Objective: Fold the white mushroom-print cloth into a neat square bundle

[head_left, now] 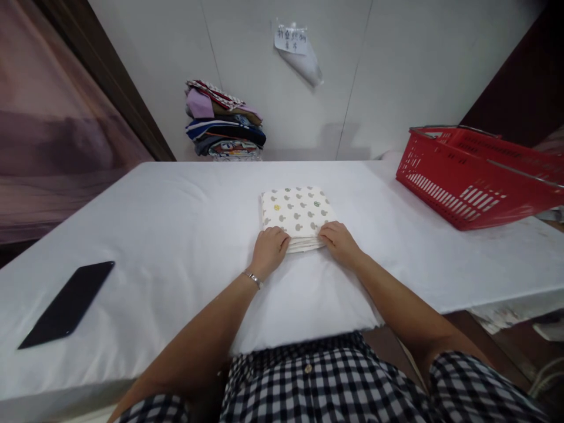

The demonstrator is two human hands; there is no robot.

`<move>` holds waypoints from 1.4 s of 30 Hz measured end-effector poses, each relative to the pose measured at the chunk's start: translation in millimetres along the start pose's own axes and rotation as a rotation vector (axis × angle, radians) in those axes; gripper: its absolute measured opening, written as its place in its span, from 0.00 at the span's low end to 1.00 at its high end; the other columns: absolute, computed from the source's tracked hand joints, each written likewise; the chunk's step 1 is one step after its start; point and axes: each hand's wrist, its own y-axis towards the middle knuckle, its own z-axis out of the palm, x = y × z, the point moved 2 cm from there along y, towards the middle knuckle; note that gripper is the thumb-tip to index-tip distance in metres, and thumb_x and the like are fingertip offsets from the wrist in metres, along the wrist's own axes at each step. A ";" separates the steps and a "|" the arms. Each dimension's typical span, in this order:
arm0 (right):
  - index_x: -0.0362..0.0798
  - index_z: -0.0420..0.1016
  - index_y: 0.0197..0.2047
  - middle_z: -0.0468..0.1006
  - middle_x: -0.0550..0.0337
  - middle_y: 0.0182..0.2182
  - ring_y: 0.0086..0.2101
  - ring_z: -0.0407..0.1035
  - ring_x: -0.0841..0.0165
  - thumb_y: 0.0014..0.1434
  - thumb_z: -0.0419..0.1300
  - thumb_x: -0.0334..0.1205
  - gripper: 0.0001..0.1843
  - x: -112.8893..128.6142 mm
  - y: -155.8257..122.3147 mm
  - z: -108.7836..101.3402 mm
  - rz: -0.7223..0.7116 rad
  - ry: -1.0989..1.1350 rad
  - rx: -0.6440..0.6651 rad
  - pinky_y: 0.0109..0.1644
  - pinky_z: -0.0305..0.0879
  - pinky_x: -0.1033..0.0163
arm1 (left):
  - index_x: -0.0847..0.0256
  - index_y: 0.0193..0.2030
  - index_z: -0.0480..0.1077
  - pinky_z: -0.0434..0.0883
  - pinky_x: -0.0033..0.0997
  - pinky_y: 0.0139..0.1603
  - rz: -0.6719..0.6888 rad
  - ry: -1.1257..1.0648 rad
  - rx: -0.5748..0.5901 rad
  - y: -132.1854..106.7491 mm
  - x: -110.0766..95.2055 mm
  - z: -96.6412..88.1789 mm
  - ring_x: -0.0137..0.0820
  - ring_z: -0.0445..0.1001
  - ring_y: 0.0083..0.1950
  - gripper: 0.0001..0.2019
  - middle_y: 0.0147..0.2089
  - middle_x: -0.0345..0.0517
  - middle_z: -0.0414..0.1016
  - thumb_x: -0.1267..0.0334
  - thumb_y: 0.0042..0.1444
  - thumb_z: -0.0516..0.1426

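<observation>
A folded white cloth (297,208) printed with small grey, yellow and green figures lies flat on the white-covered table (185,235), in the middle of the view. Its stacked layers show along the near edge. My left hand (271,247) is closed on the near left corner, fingers curled over the edge. At the near right corner my right hand (339,239) grips the same cloth in a similar way. Both thumbs are partly hidden against the layers.
A red plastic basket (467,182) with metal handles stands at the right. On the left lies a flat black panel (68,302). Behind the table's far edge rises a pile of folded clothes (224,126). A paper sign (291,40) hangs on the wall.
</observation>
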 end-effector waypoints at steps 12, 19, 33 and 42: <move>0.51 0.76 0.39 0.75 0.55 0.39 0.42 0.64 0.62 0.63 0.50 0.42 0.14 -9.1 1.4 6.6 0.048 0.056 -0.053 0.48 0.59 0.55 | 0.58 0.36 0.71 0.61 0.37 0.41 0.046 -0.013 0.033 0.1 5.2 2.6 0.35 0.66 0.40 0.13 0.37 0.46 0.70 0.59 0.62 0.47; 0.50 0.74 0.40 0.74 0.54 0.39 0.41 0.64 0.62 0.65 0.47 0.40 0.14 -5.9 0.7 5.9 0.038 0.019 -0.040 0.48 0.58 0.55 | 0.60 0.36 0.69 0.61 0.37 0.41 0.071 0.080 -0.003 0.2 1.7 2.4 0.35 0.66 0.42 0.14 0.39 0.48 0.70 0.60 0.64 0.45; 0.49 0.71 0.45 0.73 0.53 0.37 0.40 0.63 0.61 0.64 0.45 0.34 0.15 -8.1 3.8 11.6 0.000 -0.174 -0.008 0.45 0.58 0.57 | 0.56 0.47 0.68 0.64 0.36 0.43 0.137 0.144 0.028 -1.6 -1.3 5.1 0.35 0.68 0.45 0.18 0.48 0.47 0.71 0.78 0.56 0.45; 0.50 0.75 0.42 0.74 0.52 0.40 0.42 0.64 0.62 0.57 0.48 0.26 0.18 -7.5 2.2 7.6 -0.121 -0.162 0.030 0.46 0.60 0.57 | 0.57 0.43 0.71 0.64 0.39 0.46 0.125 0.192 0.023 -3.1 2.4 11.7 0.38 0.67 0.49 0.17 0.56 0.47 0.67 0.78 0.54 0.48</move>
